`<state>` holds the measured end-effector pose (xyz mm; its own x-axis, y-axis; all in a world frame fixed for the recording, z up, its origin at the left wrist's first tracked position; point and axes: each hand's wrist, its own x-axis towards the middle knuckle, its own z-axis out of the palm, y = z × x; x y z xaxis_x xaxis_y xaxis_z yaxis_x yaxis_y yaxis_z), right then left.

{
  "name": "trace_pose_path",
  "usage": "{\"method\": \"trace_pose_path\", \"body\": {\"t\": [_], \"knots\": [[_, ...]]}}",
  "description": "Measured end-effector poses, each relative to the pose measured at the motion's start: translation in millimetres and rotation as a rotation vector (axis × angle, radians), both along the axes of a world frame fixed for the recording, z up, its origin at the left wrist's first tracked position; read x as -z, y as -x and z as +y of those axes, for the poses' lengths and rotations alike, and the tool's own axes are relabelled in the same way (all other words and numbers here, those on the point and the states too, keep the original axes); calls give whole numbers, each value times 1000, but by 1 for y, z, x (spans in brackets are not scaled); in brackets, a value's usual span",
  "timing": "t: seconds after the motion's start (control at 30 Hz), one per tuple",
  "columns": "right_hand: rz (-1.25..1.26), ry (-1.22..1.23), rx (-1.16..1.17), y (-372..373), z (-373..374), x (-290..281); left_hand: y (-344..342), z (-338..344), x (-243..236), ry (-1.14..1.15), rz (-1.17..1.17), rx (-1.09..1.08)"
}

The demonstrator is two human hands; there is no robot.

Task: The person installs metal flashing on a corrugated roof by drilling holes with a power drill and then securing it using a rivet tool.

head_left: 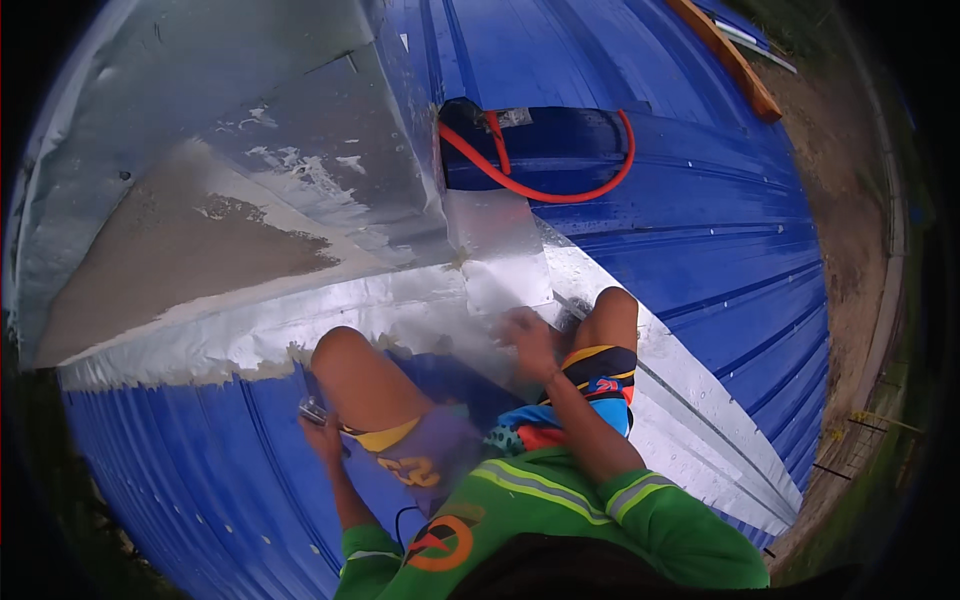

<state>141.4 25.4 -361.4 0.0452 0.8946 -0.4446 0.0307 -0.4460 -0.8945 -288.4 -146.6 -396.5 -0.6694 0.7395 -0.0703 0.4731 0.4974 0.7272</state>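
Observation:
My left hand [322, 437] is closed round a small silver-and-dark object [313, 409] beside my left knee; its kind I cannot make out. Between my knees, my right hand [530, 338] hovers over or touches the near end of a shiny metal flashing sheet [507, 285]. Its fingers are smeared by motion, so whether they grip anything cannot be told. The flashing meets a larger grey metal-clad slope [290, 90], which carries a triangular brown-grey patch [195, 235] with pale smeared edges.
Blue corrugated roofing [690, 190] lies around me, with a bare metal valley strip [700, 410] running down to the right. A red hose [570, 197] curves over a dark blue section ahead. A wooden beam [735, 65] rests at the far right, near the roof edge and brown ground.

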Motion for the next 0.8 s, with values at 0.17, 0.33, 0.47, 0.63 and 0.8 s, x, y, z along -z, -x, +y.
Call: {"method": "trace_pose_path", "body": {"t": [0.17, 0.33, 0.47, 0.63, 0.8], "knots": [[303, -109, -80, 43, 32, -142, 5, 11, -238, -209, -24, -137], [685, -627, -307, 112, 25, -269, -53, 51, -344, -474, -473, 252], [727, -862, -414, 130, 30, -309, -127, 97, -324, -291, -737, 412], [406, -865, -481, 113, 31, -307, -169, 132, -297, -241, -750, 523], [306, -754, -342, 104, 31, -305, -189, 141, -291, -178, -758, 505]]}}
